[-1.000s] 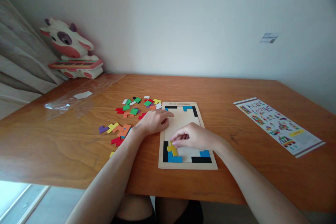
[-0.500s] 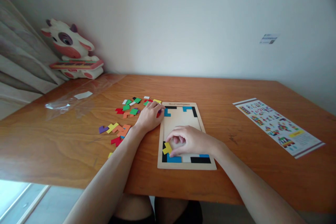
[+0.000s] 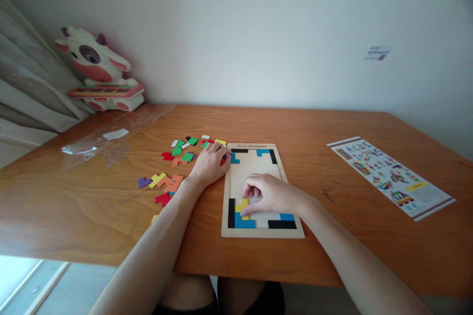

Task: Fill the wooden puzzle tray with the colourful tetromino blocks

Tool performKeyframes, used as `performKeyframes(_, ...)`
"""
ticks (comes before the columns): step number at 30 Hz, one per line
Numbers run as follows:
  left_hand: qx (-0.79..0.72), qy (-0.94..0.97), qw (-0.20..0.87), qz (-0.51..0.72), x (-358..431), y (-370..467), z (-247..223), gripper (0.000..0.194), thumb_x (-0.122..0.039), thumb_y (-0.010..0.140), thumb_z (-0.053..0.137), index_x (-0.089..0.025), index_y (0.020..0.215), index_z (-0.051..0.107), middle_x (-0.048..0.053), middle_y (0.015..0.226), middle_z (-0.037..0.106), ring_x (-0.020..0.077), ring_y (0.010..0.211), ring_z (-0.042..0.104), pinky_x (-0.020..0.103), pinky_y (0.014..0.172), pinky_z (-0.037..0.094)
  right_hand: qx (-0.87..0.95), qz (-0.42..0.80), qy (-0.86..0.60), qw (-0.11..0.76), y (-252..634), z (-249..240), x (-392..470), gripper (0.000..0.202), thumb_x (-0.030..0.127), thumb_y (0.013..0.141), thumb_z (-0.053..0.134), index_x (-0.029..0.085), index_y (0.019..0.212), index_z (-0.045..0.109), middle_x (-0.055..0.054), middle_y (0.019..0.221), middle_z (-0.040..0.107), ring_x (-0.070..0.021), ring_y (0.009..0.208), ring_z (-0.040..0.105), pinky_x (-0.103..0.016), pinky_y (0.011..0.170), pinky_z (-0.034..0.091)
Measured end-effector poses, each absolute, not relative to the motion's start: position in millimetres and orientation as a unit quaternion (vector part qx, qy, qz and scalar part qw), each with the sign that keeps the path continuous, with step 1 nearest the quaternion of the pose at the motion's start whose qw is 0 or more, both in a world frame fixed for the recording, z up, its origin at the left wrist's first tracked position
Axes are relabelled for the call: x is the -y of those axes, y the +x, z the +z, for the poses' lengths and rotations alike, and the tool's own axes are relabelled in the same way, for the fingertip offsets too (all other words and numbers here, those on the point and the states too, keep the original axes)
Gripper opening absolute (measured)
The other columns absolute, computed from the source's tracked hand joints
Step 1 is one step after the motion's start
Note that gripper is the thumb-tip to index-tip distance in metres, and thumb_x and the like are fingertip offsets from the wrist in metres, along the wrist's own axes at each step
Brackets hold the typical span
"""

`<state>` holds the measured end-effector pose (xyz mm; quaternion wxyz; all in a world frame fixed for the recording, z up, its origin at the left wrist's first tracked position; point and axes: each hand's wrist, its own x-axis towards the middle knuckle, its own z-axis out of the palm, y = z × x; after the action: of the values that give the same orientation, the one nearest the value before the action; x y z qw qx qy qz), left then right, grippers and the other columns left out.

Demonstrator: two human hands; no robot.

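My right hand (image 3: 268,194) pinches a yellow T-shaped puzzle piece (image 3: 242,205) between thumb and fingers, over the lower left of the wooden puzzle board (image 3: 226,232). The piece overlaps a blue piece (image 3: 246,224) in the bottom left corner and lies beside a black piece (image 3: 231,214) along the left rim. White, black and blue pieces line the bottom; more black and blue ones sit in the top corners. My left hand (image 3: 211,163) rests at the board's left edge with loosely bent fingers apart, close to red and purple pieces.
Several loose coloured pieces (image 3: 177,151) are scattered left of the board, some partly behind my left arm. A printed pattern sheet (image 3: 391,177) lies at the right. A cow-shaped toy keyboard (image 3: 105,89) and a clear plastic bag (image 3: 83,150) are at the left back.
My right hand has shifted slightly right with the yellow piece, and the piece has turned from tilted to roughly square with the board. My left hand stays in place.
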<state>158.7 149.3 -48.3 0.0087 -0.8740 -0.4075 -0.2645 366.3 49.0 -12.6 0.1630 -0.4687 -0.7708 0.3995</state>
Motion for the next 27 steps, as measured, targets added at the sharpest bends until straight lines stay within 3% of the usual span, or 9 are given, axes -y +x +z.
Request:
performKeyframes(9,0.419,-0.87,0.008,-0.259,-147.2,159.6,-45.6,0.023,-0.026,0.094,0.051,-0.017,0.101,0.07,0.01,0.1,0.065,0.0224,0.091,0.06,0.038,0.091,0.051,0.739,0.48,-0.442,0.167,369.2,-17.0,-49.5,0.031,0.041,0.073,0.083,0.017,0.09,0.074,-0.003,0.08,0.071,-0.0126,0.069,0.059,-0.024,0.061,0.045)
performKeyframes(15,0.459,-0.846,0.007,-0.272,-148.7,158.9,-48.1,0.021,-0.031,0.093,0.054,-0.02,0.101,0.07,0.009,0.101,0.065,0.025,0.097,0.059,0.039,0.091,0.051,0.745,0.48,-0.428,0.176,370.8,-19.4,-51.5,0.049,0.039,0.068,0.087,0.018,0.109,0.07,-0.002,0.084,0.068,-0.0125,0.072,0.057,-0.024,0.063,0.045)
performKeyframes(21,0.482,-0.838,0.01,-0.256,-150.2,157.7,-49.8,0.025,-0.032,0.092,0.053,-0.019,0.104,0.07,0.011,0.104,0.064,0.0271,0.1,0.058,0.043,0.095,0.049,0.765,0.436,-0.446,0.159,370.0,-15.2,-50.7,0.041,0.041,0.066,0.088,0.017,0.094,0.072,-0.002,0.083,0.064,-0.0129,0.073,0.055,-0.025,0.064,0.045)
performKeyframes(27,0.483,-0.84,0.006,-0.247,-148.5,158.5,-47.6,0.025,-0.032,0.093,0.053,-0.019,0.103,0.071,0.011,0.104,0.065,0.0268,0.099,0.059,0.042,0.094,0.05,0.768,0.428,-0.452,0.152,369.6,-14.5,-50.1,0.042,0.043,0.065,0.088,0.017,0.092,0.07,-0.002,0.084,0.064,-0.0126,0.072,0.054,-0.025,0.064,0.046)
